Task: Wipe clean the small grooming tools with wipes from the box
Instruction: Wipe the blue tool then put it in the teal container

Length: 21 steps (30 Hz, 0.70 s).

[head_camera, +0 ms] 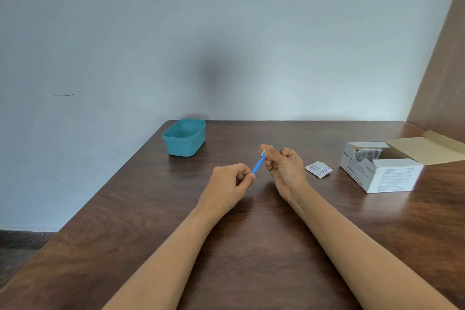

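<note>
1. At the far left corner of the wooden table [125, 234] I see an open teal plastic container [183, 147]. It stands well apart from the hands, and I cannot make out anything inside it.
2. The left hand [227, 180] hovers above mid-table with its fingers curled. Thumb and forefinger pinch the near, lower end of a slim blue grooming tool [258, 165].
3. The tool is held in the air between the two hands. Its long axis slants from lower left to upper right, so the far end points up and away toward the wall. Both ends are buried in fingers, so I cannot tell what kind of tool it is.
4. The right hand [283, 166] grips the upper end, fingers curled round a white wipe [263, 152] pressed against the tool. Only a small corner of the wipe shows.
5. Just right of that hand, a torn wipe sachet [319, 169] lies flat on the table. Its print is too small to read.
6. Farther right stands the white box of alcohol swabs [392, 176], lid flap open and cut off by the frame edge. More sachets show inside.
</note>
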Tool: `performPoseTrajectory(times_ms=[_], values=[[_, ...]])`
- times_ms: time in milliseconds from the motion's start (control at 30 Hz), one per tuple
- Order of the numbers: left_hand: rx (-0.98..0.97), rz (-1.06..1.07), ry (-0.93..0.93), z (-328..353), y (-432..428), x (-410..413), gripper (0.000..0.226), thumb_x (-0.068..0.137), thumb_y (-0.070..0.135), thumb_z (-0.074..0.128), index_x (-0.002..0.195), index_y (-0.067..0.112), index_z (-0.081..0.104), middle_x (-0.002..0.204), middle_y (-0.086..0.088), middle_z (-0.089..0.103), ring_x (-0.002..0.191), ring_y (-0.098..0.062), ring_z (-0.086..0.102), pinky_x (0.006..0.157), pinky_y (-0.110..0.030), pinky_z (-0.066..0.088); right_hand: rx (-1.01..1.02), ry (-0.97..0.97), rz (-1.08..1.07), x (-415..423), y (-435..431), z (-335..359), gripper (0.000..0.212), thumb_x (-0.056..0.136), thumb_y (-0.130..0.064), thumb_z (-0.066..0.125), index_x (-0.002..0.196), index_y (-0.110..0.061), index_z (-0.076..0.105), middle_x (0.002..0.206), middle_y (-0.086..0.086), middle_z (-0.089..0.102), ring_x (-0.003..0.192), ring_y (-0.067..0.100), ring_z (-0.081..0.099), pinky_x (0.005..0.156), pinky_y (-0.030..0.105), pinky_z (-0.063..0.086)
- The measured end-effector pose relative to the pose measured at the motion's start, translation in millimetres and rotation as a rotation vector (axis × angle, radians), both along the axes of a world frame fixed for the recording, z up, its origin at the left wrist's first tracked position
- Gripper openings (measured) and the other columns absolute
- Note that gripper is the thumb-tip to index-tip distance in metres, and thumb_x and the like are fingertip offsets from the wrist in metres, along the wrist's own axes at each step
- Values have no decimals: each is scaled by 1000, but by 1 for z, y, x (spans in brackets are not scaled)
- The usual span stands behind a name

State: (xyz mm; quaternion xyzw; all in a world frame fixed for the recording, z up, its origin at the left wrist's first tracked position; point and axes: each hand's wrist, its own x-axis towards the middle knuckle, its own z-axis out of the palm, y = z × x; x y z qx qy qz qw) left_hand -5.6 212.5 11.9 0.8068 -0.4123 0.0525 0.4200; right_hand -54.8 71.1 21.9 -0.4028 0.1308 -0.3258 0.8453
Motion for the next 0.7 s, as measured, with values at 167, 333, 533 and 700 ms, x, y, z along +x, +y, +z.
performPoseTrajectory(times_ms=[167,333,533,700], values=[[5,-1,-9,0,0,0,15,91,30,59,86,21,70,67,4,68,64,-11,61,62,-21,49,114,6,-44,-1,-1,1,47,78,9,69,81,-20,31,67,6,72,63,10,69,52,14,47],[11,-2,-13,0,-1,0,14,91,30,59,86,23,70,67,4,68,64,-12,61,64,-25,51,111,35,-58,2,-2,0,47,77,0,74,77,-19,31,62,5,68,51,8,60,50,15,46],[15,1,-24,-1,0,0,14,91,30,59,87,21,70,67,3,67,63,-13,61,65,-30,53,-36,40,14,-1,-1,0,40,85,-5,67,74,-19,31,76,8,73,53,7,57,59,18,46],[15,10,-31,-1,1,0,14,89,28,60,84,18,70,67,3,67,62,-15,61,66,-35,54,-100,38,32,-3,2,0,42,85,-5,67,74,-19,29,81,12,73,59,8,62,58,17,46]])
